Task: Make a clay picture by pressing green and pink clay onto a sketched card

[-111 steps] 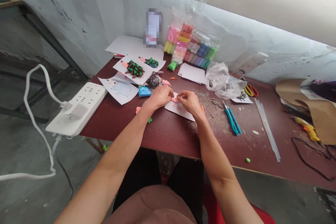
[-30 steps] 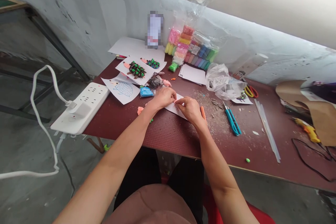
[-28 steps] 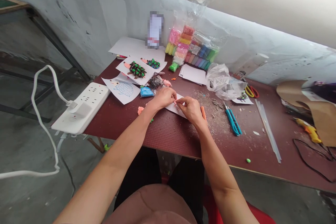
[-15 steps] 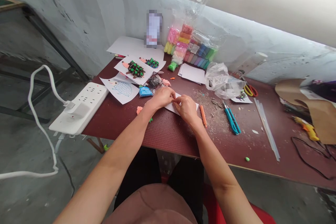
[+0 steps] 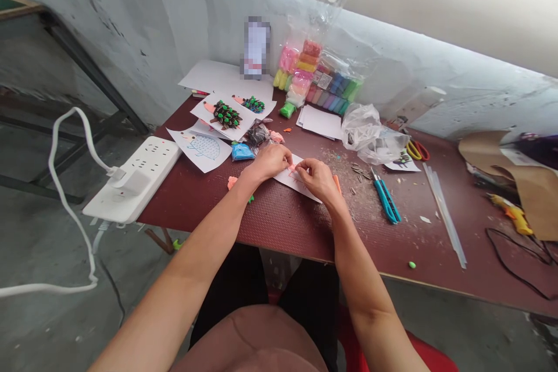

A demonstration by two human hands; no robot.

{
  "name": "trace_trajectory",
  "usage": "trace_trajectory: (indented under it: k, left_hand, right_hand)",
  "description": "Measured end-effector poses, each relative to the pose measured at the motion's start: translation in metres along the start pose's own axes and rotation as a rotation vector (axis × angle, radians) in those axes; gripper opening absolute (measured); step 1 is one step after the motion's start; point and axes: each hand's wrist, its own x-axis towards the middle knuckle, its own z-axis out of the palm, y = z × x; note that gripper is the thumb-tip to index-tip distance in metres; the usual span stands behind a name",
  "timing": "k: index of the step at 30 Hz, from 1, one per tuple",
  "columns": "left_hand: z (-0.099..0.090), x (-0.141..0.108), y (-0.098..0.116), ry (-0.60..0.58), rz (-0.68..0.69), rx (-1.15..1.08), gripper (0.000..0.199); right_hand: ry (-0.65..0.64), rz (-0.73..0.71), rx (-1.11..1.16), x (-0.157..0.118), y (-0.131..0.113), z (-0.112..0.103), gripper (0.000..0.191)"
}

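Note:
A white sheet of paper point(image 5: 305, 189) lies on the table between my hands, with pink-orange lines and a bit of pink modelling clay point(image 5: 292, 170) on it. My left hand point(image 5: 272, 161) rests over the sheet's left edge, its fingers bent together beside the clay. From the other side, my right hand point(image 5: 317, 179) hovers over the paper with thumb and forefinger pinched close to the clay. Whatever sits between the fingertips is too small to make out. An orange marker point(image 5: 337, 183) lies partly hidden behind my right hand. Lumps of pink clay point(image 5: 232, 182) lie near my left forearm.
Hedgehog pictures point(image 5: 226, 114) and a blue packet point(image 5: 242, 151) lie left. Bagged coloured clay point(image 5: 333, 90) leans on the wall. At right are seed husks point(image 5: 360, 173), a teal cutter point(image 5: 387, 200), scissors point(image 5: 417, 150), glue sticks point(image 5: 444, 215) and a glue gun point(image 5: 510, 214). A power strip point(image 5: 143, 168) sits left.
My right hand has moved right and slightly away from my left, uncovering the clay and lines on the paper. It now partly covers the orange marker. My left hand has barely shifted.

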Motion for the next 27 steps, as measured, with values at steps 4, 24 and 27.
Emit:
trace_trajectory:
  k: [4, 24, 27]
  left_hand:
    - [-0.002, -0.001, 0.0, -0.016, 0.004, -0.001, 0.029]
    - [-0.001, -0.001, 0.001, -0.017, 0.006, -0.023, 0.021]
    - [0.0, -0.001, 0.0, 0.006, 0.0, -0.02, 0.02]
  right_hand:
    - [-0.018, -0.008, -0.042, 0.0, -0.003, 0.002, 0.019]
    - [0.005, 0.043, 0.344, 0.003, 0.017, -0.011, 0.017]
    - [0.04, 0.115, 0.383, 0.004, 0.022, -0.005, 0.017]
